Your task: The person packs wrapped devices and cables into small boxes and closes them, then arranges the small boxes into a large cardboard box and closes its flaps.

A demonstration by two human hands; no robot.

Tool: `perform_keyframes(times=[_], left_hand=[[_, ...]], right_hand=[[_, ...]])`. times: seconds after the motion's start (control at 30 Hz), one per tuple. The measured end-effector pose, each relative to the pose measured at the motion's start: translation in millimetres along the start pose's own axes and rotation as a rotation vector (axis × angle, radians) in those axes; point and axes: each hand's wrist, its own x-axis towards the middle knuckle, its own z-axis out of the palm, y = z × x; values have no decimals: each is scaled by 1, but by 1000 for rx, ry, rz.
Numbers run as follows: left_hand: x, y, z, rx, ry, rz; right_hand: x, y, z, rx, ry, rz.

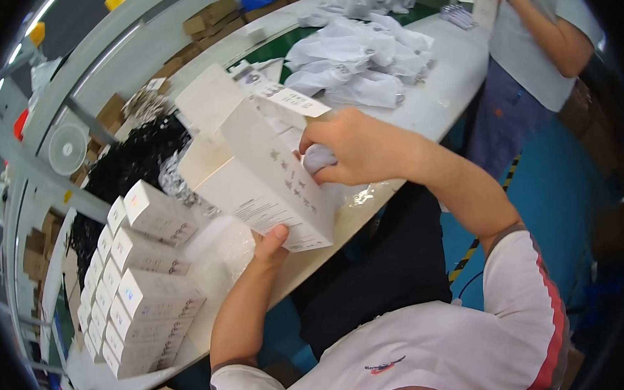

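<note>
A large white carton (269, 190) with printed text and small drawings stands tilted before me, its top flaps apart. My left hand (271, 244) grips its lower edge, thumb on the printed side. At the carton's right side, my right hand (355, 146) is closed on a pale wrapped bundle (318, 159); what is inside the wrapping cannot be made out. Just above that hand is a white printed card or flap (299, 101). The carton's inside is hidden from this angle.
Several small white boxes (157, 297) are stacked at the left. Behind them lie black bags (120, 160) and crinkled clear plastic (175, 178). White wrapped bundles (361, 56) are heaped at the back of the table (447, 65). A co-worker (548, 30) stands at the right.
</note>
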Motion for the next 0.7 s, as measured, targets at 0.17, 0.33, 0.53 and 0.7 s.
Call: perform_keyframes(times=[0.17,0.33,0.53,0.7], left_hand=[[-2,1,-13,-76,-44,-58],[-1,1,-7,-54,-68,-64],[-8,1,-20,55,-139,-93],[-21,-6,-37,217,-237,-120]], right_hand=[[-10,-6,42,197,404,-17],[-17,7,58,82,564,-217],[-13,7,58,68,607,-222],[-11,2,50,128,628,-76]])
